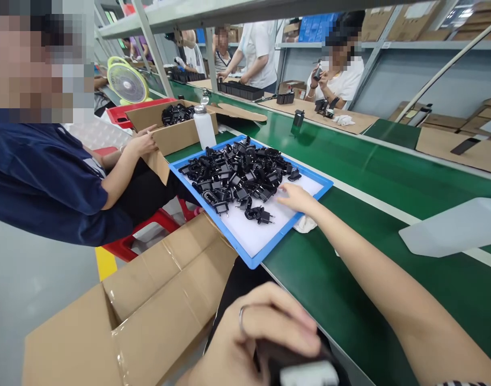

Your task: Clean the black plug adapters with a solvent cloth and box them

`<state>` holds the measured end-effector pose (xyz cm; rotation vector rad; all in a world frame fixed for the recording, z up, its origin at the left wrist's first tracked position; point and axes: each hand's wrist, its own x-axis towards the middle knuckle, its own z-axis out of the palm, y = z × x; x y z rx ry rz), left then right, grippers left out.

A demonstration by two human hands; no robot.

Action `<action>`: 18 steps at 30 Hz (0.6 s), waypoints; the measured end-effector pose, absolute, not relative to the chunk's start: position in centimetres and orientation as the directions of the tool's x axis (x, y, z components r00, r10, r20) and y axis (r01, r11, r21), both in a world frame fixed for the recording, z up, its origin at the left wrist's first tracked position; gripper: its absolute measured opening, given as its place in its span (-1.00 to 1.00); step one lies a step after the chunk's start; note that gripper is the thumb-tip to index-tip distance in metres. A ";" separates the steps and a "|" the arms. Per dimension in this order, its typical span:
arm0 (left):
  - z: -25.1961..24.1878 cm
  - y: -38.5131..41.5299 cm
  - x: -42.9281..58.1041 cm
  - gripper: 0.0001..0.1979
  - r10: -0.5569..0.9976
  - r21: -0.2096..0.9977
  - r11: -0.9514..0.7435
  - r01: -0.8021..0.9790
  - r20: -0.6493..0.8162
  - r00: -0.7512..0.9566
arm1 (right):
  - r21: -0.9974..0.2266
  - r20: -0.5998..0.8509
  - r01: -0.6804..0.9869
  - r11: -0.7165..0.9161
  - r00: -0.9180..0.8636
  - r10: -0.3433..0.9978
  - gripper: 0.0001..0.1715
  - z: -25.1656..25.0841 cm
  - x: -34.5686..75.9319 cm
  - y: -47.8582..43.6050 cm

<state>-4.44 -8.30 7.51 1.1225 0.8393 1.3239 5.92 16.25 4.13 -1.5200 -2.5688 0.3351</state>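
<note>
Seated co-worker (68, 187): left edge of frame, dark blue top; one hand at the flap of the open carton.
Cardboard box (156, 300): lower left, large, taped seams along its panels.
Fan (127, 83): upper left, yellow-green frame.
Red stool (148, 228): left of centre, partly behind the seated co-worker.
Open carton (181, 138): upper left of centre, black items inside.
White bottle (205, 128): upper centre, upright, between the open carton and the tray.
Black plugs (237, 174): centre of frame, heaped with coiled cords; one bundle lies nearer the viewer, prongs pointing right.
Blue tray (251, 260): centre, beneath the heap, white base exposed towards its near corner.
Left hand (269, 321): bottom centre, ring on one finger, grasping a dark object (277, 358) with a pale patch; blurred, type not identifiable.
Right hand (297, 199): right of centre, over the tray's right side, fingers loosely bent, nothing seen gripped; contact with the nearest plugs cannot be determined.
White cloth (305, 224): just beside the tray's right edge.
Opposite co-worker (352, 75): upper right, white top, holding a dark item.
Green work surface (374, 214): right half of frame.
Translucent panel (450, 228): far right.
</note>
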 end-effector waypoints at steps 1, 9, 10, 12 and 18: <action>7.1 -7.8 -4.2 -0.77 0.985 0.953 -0.100 -0.287 0.136 0.108 | -0.271 0.037 0.848 0.456 -0.464 0.885 -0.64 4.2 5.7 16.1; 1.9 -3.5 -1.8 -0.69 0.999 0.996 -0.036 0.084 0.035 0.007 | -0.325 0.125 0.620 0.714 -0.720 0.682 -0.61 4.4 3.6 12.8; 1.7 -3.4 -1.5 -0.68 0.998 0.990 -0.062 0.130 0.062 0.002 | -0.312 0.077 0.606 0.732 -0.751 0.655 -0.57 4.5 3.6 12.3; 1.3 -3.0 -1.2 -0.67 0.996 0.976 -0.088 0.199 0.089 0.005 | -0.297 -0.013 0.608 0.736 -0.774 0.634 -0.57 4.7 3.6 11.8; 0.6 -1.6 -0.4 -0.67 0.982 0.914 -0.185 0.361 0.163 0.091 | -0.397 -0.056 0.557 0.729 -0.808 0.586 -0.65 5.1 4.3 12.1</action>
